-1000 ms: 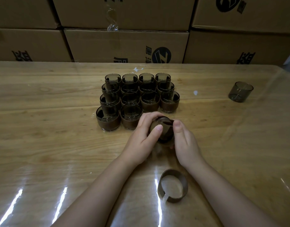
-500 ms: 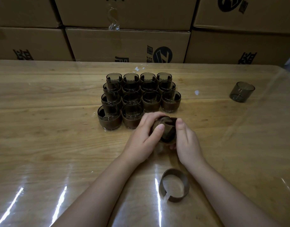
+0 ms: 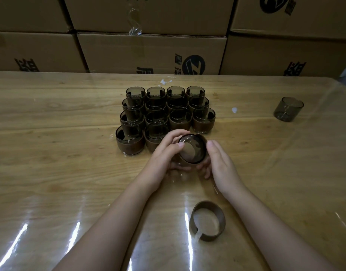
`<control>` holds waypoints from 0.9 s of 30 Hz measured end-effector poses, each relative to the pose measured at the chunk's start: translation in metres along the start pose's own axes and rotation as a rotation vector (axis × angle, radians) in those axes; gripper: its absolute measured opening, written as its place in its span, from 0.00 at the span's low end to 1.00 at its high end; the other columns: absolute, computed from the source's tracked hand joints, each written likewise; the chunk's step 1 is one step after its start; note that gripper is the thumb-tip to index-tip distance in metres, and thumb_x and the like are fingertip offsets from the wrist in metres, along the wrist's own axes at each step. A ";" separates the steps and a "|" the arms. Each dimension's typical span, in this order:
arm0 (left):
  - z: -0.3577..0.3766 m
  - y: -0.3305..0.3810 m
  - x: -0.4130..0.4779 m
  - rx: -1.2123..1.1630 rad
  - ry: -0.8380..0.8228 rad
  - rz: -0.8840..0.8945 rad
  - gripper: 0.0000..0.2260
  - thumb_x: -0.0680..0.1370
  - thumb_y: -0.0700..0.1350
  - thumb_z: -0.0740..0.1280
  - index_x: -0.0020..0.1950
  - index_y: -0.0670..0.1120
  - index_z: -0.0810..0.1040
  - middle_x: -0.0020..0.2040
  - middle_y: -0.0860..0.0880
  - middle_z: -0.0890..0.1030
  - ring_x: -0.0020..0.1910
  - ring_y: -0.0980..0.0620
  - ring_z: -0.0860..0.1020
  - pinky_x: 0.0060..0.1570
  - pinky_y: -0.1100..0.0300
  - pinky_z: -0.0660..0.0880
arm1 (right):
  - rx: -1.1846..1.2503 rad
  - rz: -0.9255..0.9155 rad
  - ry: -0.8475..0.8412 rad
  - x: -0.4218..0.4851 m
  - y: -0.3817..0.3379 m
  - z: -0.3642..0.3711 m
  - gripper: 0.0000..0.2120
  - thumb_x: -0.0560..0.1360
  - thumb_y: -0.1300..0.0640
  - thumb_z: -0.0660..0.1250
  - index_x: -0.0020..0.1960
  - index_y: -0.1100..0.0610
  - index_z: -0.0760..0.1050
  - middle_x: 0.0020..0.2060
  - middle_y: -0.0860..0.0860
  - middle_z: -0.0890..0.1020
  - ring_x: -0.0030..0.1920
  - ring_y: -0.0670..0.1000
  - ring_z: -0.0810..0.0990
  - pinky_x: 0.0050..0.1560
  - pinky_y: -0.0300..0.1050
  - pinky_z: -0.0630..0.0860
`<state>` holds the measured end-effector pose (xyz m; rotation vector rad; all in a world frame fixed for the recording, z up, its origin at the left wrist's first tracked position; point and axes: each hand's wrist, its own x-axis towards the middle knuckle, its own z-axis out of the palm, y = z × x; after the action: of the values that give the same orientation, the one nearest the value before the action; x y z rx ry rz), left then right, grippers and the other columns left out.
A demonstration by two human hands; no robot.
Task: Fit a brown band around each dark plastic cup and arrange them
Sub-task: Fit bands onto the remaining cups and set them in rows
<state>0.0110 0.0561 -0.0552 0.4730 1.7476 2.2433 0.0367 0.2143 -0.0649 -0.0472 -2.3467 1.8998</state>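
We hold a dark translucent plastic cup (image 3: 193, 151), its mouth tilted toward us, at the near edge of the block of banded cups (image 3: 162, 114). Our left hand (image 3: 164, 153) and right hand (image 3: 221, 163) curl their fingers round it. A loose brown split band (image 3: 207, 221) lies on the glossy wooden tabletop (image 3: 51, 153) nearer us.

Smoky dark cups, brown bands, honey wood.
The grouped cups (image 3: 164, 114) are translucent smoky grey-brown, with matte brown fitted bands (image 3: 129, 146) low around them. The held cup (image 3: 193, 153) has the same dark tint, and its wrap looks a similar brown, though shadow dulls it. The lone cup (image 3: 288, 111) is plain smoky grey. The loose band (image 3: 212, 236) is brown. The table (image 3: 51, 153) is yellow wood grain streaked with white glare, and the cardboard boxes (image 3: 148, 49) are tan with black print.
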 end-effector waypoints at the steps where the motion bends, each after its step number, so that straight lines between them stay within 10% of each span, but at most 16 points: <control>1: -0.003 0.000 0.000 -0.049 -0.022 -0.006 0.15 0.70 0.54 0.67 0.56 0.59 0.80 0.57 0.53 0.81 0.55 0.48 0.81 0.43 0.50 0.81 | 0.032 0.011 -0.016 0.000 -0.002 -0.001 0.19 0.74 0.40 0.53 0.49 0.51 0.75 0.33 0.55 0.80 0.32 0.45 0.77 0.30 0.39 0.72; 7: -0.014 -0.002 0.002 -0.224 -0.065 -0.061 0.20 0.75 0.45 0.65 0.68 0.51 0.71 0.59 0.45 0.81 0.55 0.41 0.82 0.41 0.50 0.81 | 0.220 0.028 -0.130 -0.001 -0.008 -0.007 0.08 0.81 0.52 0.59 0.53 0.50 0.77 0.42 0.48 0.84 0.38 0.43 0.81 0.32 0.37 0.75; 13: -0.010 0.002 0.003 -0.263 0.007 -0.109 0.45 0.61 0.61 0.79 0.72 0.44 0.66 0.63 0.41 0.79 0.53 0.41 0.82 0.40 0.49 0.81 | 0.396 0.120 -0.181 0.005 -0.011 -0.013 0.19 0.69 0.47 0.64 0.58 0.54 0.75 0.46 0.56 0.83 0.41 0.50 0.81 0.39 0.40 0.76; 27: -0.003 0.001 0.003 -0.070 0.006 -0.167 0.23 0.71 0.58 0.68 0.61 0.46 0.77 0.52 0.39 0.84 0.48 0.44 0.84 0.43 0.59 0.80 | 0.626 0.183 -0.182 0.013 -0.005 -0.024 0.21 0.70 0.51 0.64 0.60 0.61 0.75 0.49 0.58 0.84 0.47 0.52 0.83 0.44 0.41 0.79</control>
<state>0.0065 0.0544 -0.0541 0.2945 1.6406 2.1820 0.0269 0.2377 -0.0541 -0.0309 -1.7774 2.7427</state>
